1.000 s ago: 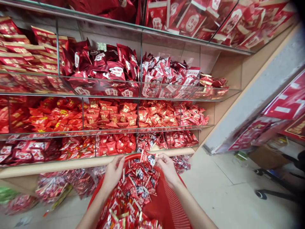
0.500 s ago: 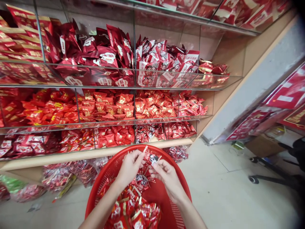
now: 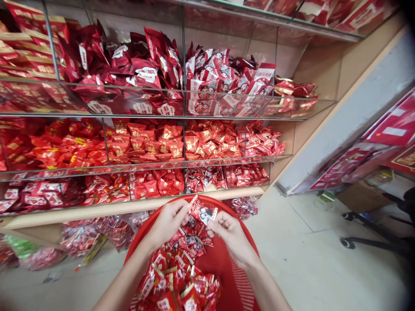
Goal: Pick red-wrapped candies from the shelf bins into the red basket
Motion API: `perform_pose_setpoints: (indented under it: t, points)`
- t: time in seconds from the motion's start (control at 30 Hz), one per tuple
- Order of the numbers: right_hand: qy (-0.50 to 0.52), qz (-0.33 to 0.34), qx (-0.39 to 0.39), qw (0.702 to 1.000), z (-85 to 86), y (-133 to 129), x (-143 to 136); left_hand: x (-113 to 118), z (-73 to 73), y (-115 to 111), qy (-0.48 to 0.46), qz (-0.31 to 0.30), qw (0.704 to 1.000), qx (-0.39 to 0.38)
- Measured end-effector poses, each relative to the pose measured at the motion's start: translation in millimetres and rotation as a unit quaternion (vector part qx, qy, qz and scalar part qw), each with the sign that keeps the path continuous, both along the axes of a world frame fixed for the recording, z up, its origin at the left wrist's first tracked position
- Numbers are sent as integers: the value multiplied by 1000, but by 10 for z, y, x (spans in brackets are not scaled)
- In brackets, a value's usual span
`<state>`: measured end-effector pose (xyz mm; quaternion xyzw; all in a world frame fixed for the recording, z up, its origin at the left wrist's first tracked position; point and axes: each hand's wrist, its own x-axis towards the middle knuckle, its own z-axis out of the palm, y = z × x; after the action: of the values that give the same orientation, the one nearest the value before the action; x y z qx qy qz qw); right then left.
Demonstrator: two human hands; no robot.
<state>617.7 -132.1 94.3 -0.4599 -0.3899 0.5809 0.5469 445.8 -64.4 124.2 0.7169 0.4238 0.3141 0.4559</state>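
At lower centre, over the basket [image 3: 218, 259] below the shelf [image 3: 97, 210], the packet [image 3: 203, 211] has just been drawn a touch wider, so its printed face shows more fully between the hands. Left hand [image 3: 167, 224] pinches one end, nearly closed, and right hand [image 3: 234, 239] has the other between thumb and curled fingers; a second ago, the left was clear of it

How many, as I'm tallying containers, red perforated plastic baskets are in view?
1: the red basket is before the light wooden shelving, under the left hand and right hand. Others could be hidden.
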Motion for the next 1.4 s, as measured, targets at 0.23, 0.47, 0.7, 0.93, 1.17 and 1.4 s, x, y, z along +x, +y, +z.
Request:
perform_pose_setpoints:
  t: [0.23, 0.47, 0.7, 0.93, 1.17, 1.4]
  points:
    - [-100, -27, 8, 995, -227, -42, 181, -591, -152, 215, 5, 178, 983, 38]
    - [-164, -144, -95, 971, -432, -630, 861, -1122, -552, 183, 229, 147, 962, 13]
    - [-176, -214, -106, 955, -369, -741, 965, -879, -539, 155, 467, 96, 878, 43]
    - [-162, -194, -90, 963, -423, -636, 885, -777, -726, 257, 549, 77, 830, 64]
    - [-158, -187, -82, 966, -474, -598, 913, -837, -701, 350, 457, 176, 868, 79]
    - [-229, -119, 49, 965, -478, 5, 768, -903, -966, 287, 402, 216, 888, 49]
